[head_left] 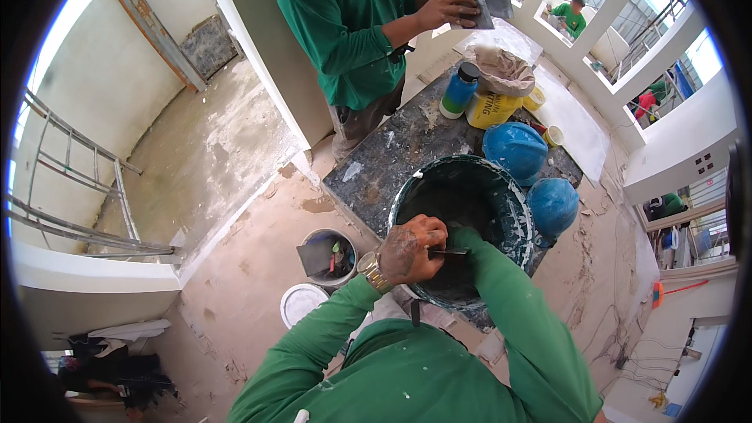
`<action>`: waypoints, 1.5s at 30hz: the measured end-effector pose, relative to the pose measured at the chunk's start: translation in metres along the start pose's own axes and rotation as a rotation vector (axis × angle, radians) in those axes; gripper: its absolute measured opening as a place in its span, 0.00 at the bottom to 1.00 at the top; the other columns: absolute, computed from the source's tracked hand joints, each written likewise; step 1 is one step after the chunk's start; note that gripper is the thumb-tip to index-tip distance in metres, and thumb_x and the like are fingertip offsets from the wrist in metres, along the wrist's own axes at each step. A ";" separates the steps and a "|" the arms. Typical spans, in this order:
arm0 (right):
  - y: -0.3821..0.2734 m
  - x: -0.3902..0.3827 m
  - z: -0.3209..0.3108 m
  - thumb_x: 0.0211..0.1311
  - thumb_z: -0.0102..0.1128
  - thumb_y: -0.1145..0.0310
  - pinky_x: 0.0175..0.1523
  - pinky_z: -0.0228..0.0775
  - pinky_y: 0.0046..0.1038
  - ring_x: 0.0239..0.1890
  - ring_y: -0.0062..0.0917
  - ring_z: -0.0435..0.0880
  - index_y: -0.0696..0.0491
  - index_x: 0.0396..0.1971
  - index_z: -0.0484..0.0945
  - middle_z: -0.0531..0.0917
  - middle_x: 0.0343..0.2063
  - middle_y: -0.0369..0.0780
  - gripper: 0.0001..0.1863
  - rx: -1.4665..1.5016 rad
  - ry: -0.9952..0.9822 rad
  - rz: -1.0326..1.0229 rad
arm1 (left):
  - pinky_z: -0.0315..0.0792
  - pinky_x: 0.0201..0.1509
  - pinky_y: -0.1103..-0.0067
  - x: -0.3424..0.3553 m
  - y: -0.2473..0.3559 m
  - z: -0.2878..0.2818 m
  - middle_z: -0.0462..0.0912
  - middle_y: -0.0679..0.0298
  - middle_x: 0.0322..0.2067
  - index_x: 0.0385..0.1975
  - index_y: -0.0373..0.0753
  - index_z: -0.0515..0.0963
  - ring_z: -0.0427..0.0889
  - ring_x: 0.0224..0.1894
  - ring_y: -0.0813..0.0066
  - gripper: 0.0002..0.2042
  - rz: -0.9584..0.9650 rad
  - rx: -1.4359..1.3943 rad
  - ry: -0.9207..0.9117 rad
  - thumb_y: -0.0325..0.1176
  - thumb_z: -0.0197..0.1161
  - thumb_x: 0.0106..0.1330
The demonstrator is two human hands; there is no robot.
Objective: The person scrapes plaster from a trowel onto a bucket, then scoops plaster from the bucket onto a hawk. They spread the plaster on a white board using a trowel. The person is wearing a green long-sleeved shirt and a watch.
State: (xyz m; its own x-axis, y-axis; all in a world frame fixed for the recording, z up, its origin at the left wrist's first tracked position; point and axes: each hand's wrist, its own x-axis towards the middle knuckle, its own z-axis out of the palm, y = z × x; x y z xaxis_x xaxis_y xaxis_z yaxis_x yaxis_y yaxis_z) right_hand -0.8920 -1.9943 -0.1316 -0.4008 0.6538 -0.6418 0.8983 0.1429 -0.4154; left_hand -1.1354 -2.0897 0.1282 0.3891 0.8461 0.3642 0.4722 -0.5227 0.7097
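Observation:
A large dark green bucket [520, 205], its rim spattered white, stands at the near edge of the dark, stained board. My left hand [417, 249], with a metal-banded watch [374, 272] at the wrist, is closed over the bucket's near left rim. It grips a flat scraper blade [454, 251], which shows edge-on as a thin dark strip above the bucket's mouth. My right forearm [501, 274] reaches down into the bucket. The right hand is down inside, its fingers hidden, so what it touches does not show. The bucket's inside looks dark and grey.
Beyond the bucket lie two blue hard hats [515, 149], a blue bottle [460, 90] and a yellow bucket [493, 108] with a paper bag. A co-worker [345, 31] holds two flat blades. A tool pail [329, 258] and white lid [303, 305] sit at left.

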 end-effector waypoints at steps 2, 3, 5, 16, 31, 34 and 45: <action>-0.019 -0.010 -0.016 0.62 0.60 0.61 0.57 0.74 0.36 0.55 0.39 0.83 0.52 0.52 0.83 0.84 0.52 0.46 0.19 -0.130 -0.073 -0.099 | 0.77 0.42 0.69 -0.002 0.001 0.004 0.82 0.66 0.37 0.25 0.43 0.78 0.81 0.40 0.64 0.07 -0.065 0.085 -0.093 0.29 0.68 0.46; -0.049 -0.024 -0.034 0.62 0.60 0.62 0.58 0.74 0.36 0.56 0.38 0.83 0.52 0.51 0.83 0.84 0.52 0.46 0.19 -0.243 -0.105 -0.012 | 0.77 0.42 0.68 -0.004 0.001 0.003 0.82 0.66 0.37 0.26 0.43 0.78 0.81 0.40 0.63 0.07 -0.073 0.097 -0.110 0.29 0.68 0.46; -0.113 -0.076 -0.086 0.61 0.60 0.64 0.59 0.74 0.37 0.56 0.36 0.83 0.52 0.51 0.83 0.84 0.52 0.46 0.18 -0.461 -0.160 0.179 | 0.78 0.43 0.68 -0.003 -0.001 0.004 0.82 0.64 0.36 0.27 0.43 0.79 0.81 0.40 0.63 0.07 -0.075 0.114 -0.151 0.31 0.68 0.47; -0.112 -0.334 -0.152 0.58 0.62 0.67 0.49 0.78 0.39 0.44 0.45 0.84 0.56 0.38 0.83 0.85 0.41 0.49 0.11 -0.219 0.725 0.165 | 0.79 0.51 0.62 0.059 0.022 0.047 0.85 0.56 0.50 0.42 0.41 0.87 0.85 0.51 0.60 0.15 -0.168 0.936 -1.109 0.36 0.58 0.59; -0.042 -0.375 -0.017 0.64 0.63 0.67 0.25 0.68 0.22 0.18 0.16 0.75 0.57 0.36 0.75 0.77 0.19 0.34 0.09 1.252 0.812 -0.111 | 0.71 0.62 0.63 0.079 -0.144 0.174 0.84 0.51 0.50 0.51 0.37 0.82 0.82 0.54 0.56 0.22 0.277 0.907 -1.478 0.45 0.57 0.65; -0.047 -0.369 -0.018 0.65 0.61 0.69 0.24 0.70 0.24 0.18 0.17 0.77 0.57 0.37 0.74 0.78 0.19 0.35 0.08 1.333 0.770 -0.159 | 0.74 0.58 0.64 0.120 -0.067 0.114 0.83 0.47 0.50 0.56 0.34 0.78 0.82 0.52 0.54 0.25 -0.068 0.674 -1.124 0.43 0.59 0.63; -0.138 -0.295 -0.048 0.60 0.56 0.67 0.38 0.72 0.41 0.28 0.47 0.80 0.61 0.34 0.73 0.80 0.25 0.52 0.12 0.766 0.817 -0.117 | 0.76 0.42 0.61 0.029 0.044 0.067 0.84 0.43 0.33 0.61 0.26 0.68 0.84 0.34 0.46 0.26 -0.057 0.466 -0.359 0.32 0.55 0.63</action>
State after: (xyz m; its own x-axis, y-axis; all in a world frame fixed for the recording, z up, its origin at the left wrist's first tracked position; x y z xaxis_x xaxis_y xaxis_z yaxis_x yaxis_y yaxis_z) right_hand -0.8892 -2.1713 0.1457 0.0153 0.9971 -0.0751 0.4032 -0.0749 -0.9120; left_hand -1.0502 -2.0957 0.1294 0.5582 0.8283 0.0485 0.7663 -0.5371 0.3527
